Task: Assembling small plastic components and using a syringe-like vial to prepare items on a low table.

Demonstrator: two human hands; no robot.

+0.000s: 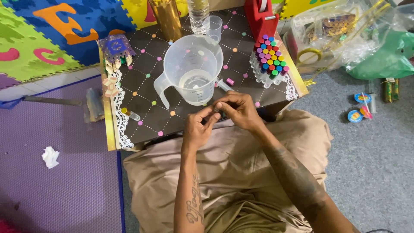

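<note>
Both hands meet at the table's (129, 129) near edge, left hand (197, 129) and right hand (239, 110) pinching a small vial (218, 106) just below the measuring jug (194, 69). Best kept upright, gripped lightly and close to the jug.

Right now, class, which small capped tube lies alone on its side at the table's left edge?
The yellow-capped tube near the lace trim; the others stand bunched upright in the cluster at the right.

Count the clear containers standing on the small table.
3: a large measuring jug at the centre, a small cup behind it, and a plastic bottle at the far edge, partly cut off.
</note>
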